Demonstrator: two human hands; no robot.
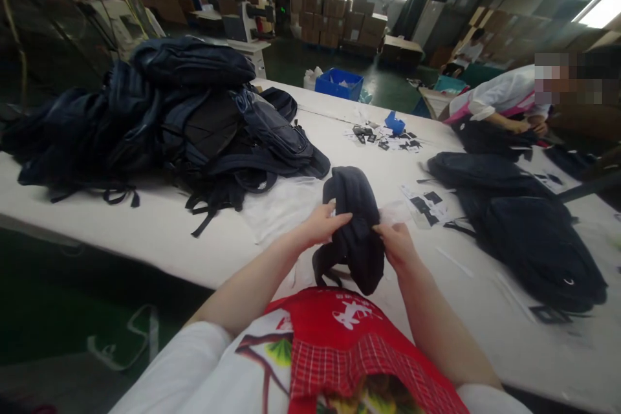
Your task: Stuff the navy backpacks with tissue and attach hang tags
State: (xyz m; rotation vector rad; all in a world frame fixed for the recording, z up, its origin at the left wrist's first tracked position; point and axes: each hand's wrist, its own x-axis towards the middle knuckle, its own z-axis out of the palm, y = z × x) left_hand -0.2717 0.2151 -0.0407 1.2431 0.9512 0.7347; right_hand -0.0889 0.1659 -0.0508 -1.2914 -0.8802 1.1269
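A dark navy bag (pixel 356 233) stands on edge at the near side of the white table, right in front of the red apron. My left hand (pixel 326 223) grips its left side, with thumb and fingers pressed on the fabric. On the right edge of the same bag, my right hand (pixel 394 242) pinches the cloth. A dark strap curls out at the bag's lower left. Thin white plastic sheeting (pixel 279 207) lies to the left of the bag, partly behind my left forearm.
A big pile of navy backpacks (pixel 194 123) fills the table's left. More backpacks (pixel 533 226) lie on the right. Small black and white tags (pixel 383 137) are scattered near a blue bin (pixel 339 83). A person (pixel 504 94) bends over the table at the far right.
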